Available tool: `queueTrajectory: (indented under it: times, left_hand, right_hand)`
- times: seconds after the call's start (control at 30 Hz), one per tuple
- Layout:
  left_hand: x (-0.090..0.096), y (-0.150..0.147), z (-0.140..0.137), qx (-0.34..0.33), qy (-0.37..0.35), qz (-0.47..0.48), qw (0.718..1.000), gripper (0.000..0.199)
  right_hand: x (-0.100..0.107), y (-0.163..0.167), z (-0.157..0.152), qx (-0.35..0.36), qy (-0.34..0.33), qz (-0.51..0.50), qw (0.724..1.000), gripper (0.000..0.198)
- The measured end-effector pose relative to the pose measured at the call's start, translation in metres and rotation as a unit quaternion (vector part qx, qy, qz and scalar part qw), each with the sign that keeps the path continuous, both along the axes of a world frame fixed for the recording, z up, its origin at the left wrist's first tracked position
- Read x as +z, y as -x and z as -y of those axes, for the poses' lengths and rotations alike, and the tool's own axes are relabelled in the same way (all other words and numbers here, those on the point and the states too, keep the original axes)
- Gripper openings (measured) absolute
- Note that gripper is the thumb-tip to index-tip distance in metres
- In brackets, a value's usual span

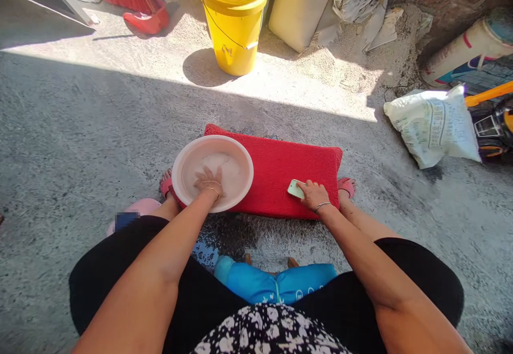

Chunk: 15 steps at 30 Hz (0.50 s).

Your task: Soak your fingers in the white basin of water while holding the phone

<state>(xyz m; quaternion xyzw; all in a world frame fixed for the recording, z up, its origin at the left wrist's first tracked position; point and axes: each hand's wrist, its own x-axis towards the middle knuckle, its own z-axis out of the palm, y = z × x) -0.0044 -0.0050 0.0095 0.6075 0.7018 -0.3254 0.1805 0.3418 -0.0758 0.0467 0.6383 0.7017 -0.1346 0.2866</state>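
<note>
A pale pink basin [178, 183] of cloudy water rests on the left end of a red textured cloth [276, 167], which lies in a long flat block shape in front of me. My left hand [209, 180] is in the basin with its fingers spread, holding nothing that I can see. On the cloth's right half, my right hand [315, 193] grips a light green scrubbing brush [295, 188] with rounded ends. The brush's underside is hidden against the cloth.
A yellow bucket [236, 33] stands beyond the cloth, with a red dustpan [148, 20] to its left. At right lie a white printed bag [435, 124] and a large tub [468, 49]. Wet concrete [236, 236] shows before the blue-covered seat [256, 282].
</note>
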Motion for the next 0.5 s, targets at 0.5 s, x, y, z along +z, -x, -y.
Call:
queueTrajectory:
  times: [0.5]
  left_hand:
    - [-0.007, 0.004, -0.002, 0.012, -0.008, 0.021, 1.000, 0.120]
  right_hand:
    - [0.014, 0.054, 0.009, 0.058, -0.007, -0.074, 0.996, 0.050]
